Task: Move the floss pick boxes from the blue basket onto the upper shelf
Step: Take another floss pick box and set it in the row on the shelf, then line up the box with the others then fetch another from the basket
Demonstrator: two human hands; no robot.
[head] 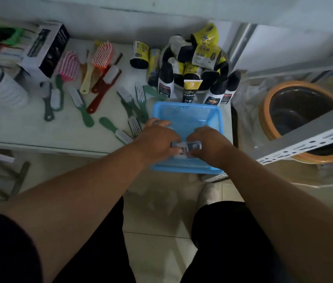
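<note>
1. While both hands are down in the blue basket (pixel 186 115), the floss pick boxes (pixel 186 147) sit between them at the basket's near end, right at the fingertips. The basket rests on the shelf (pixel 18 127) edge, near side overhanging.
2. Left hand (pixel 157 139): fingers curled around the left end of the boxes, thumb side hidden. Right hand (pixel 208 144): fingers curled around the right end. Both look clamped on the same clump, squeezing it from the two ends.
3. Handling, my read: small clear plastic boxes, light, stiff shell, smooth and a bit slippery. Not fragile, but a loose row could buckle in the middle and spill if end pressure drops.
4. Where to hold: the two short ends, as the fingers sit now, with fingertips tucked under the bottom edge for support. Keep the row level on the lift.
5. Count of boxes: cannot tell. Blur and the hands cover most of it; at least two pieces show between the fingers, possibly more beneath.
6. Beyond the fingertips, the far half of the basket shows only bare mesh, no boxes visible, so this may be the last lot.
7. Other counts: one basket, two hands. Left of the left fingers, a scatter of brushes (pixel 83 92), too blurred for an exact count. Past the basket's far rim, a cluster of bottles (pixel 194 68), also uncounted.
8. Upper shelf not identifiable from this view.
</note>
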